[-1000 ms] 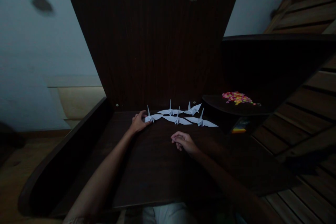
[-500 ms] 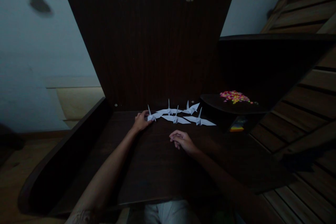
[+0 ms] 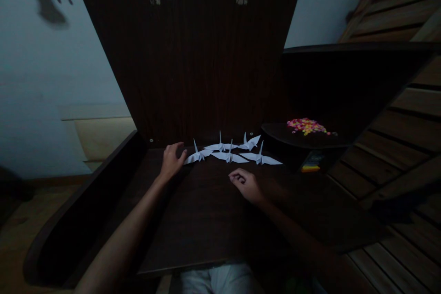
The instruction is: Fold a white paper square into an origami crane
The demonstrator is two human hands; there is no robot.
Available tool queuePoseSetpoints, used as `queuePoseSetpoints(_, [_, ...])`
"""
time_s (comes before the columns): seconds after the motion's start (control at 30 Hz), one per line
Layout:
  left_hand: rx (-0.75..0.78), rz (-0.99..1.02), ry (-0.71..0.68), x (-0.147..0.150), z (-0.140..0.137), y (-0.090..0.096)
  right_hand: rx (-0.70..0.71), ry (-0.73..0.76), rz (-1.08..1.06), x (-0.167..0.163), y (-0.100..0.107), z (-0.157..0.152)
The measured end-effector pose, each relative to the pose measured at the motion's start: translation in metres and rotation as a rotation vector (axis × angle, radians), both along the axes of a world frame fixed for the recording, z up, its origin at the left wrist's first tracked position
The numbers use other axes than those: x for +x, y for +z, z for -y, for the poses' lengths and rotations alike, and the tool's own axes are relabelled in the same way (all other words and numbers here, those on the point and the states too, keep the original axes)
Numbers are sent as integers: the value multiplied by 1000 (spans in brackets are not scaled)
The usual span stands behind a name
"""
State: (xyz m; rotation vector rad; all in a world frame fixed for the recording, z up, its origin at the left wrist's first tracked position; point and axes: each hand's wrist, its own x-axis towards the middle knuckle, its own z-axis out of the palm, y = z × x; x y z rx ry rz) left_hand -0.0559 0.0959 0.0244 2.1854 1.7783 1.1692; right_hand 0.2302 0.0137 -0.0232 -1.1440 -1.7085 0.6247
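Note:
Several white folded paper cranes stand in two staggered rows on the dark desk, wings spread. The leftmost crane [image 3: 200,155] is just right of my left hand [image 3: 171,161], whose thumb and fingers are apart and hold nothing. Its left wing tip comes close to the thumb; whether they touch I cannot tell. Beside it are a back crane [image 3: 221,146], a front middle crane [image 3: 229,157], a back right crane [image 3: 251,143] and a front right crane [image 3: 261,159]. My right hand [image 3: 246,185] is in front of them, fingers curled in, with nothing visible in it.
A pile of small pink, yellow and orange pieces [image 3: 306,125] lies on a raised corner shelf [image 3: 275,134] at the right. Under that shelf is a small item with a yellow edge [image 3: 310,169]. A dark side board [image 3: 103,179] borders the desk on the left.
My left hand has let go of the leftmost crane and drawn back to the left, opening. That crane's left wing now shows. My right hand has shifted slightly right and curled tighter.

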Motion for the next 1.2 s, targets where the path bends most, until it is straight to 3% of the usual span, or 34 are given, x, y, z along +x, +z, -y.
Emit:
queuePoseSetpoints(0.07, [141,-29,-42,-8,14,9,136,-7,153,9,7,4])
queuePoseSetpoints(0.17, [186,-118,-151,-13,42,16,241,58,328,17,13,10])
queuePoseSetpoints(0.3, [56,-232,-306,-2,80,5,170,102,513,17,9,17])
queuePoseSetpoints(0.43, [-51,-325,-422,10,99,-20,27,145,634,11,1,24])
queuePoseSetpoints(0.63, [-179,-448,-492,14,103,-49,8,241,773,9,-6,28])
queuePoseSetpoints(0.87, [-191,-514,-545,17,99,-51,80,236,801,9,-10,26])
queuePoseSetpoints(1.2, [-205,-488,-540,25,95,-49,61,215,781,7,-10,24])
